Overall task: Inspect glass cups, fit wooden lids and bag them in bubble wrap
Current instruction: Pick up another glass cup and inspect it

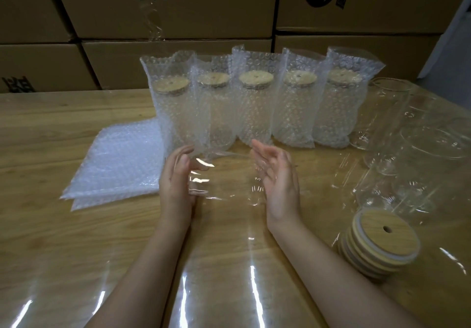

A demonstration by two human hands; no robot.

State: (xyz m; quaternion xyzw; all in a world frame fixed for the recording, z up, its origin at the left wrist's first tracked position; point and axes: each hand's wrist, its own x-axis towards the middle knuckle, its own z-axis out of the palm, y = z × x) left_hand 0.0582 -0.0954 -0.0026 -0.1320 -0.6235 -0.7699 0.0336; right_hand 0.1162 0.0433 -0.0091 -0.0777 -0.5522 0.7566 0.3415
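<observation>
Glass cup (224, 177), clear and glinting, between flat open palms of left hand (175, 184) and right hand (279, 182)

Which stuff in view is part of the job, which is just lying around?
Job: glass cup between left hand and right hand; empty glass cups; wooden lids; flat bubble-wrap bags; five bagged cups.
Just there: cardboard boxes; table.

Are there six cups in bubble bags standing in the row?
No, only five bagged cups stand in the row.
</observation>
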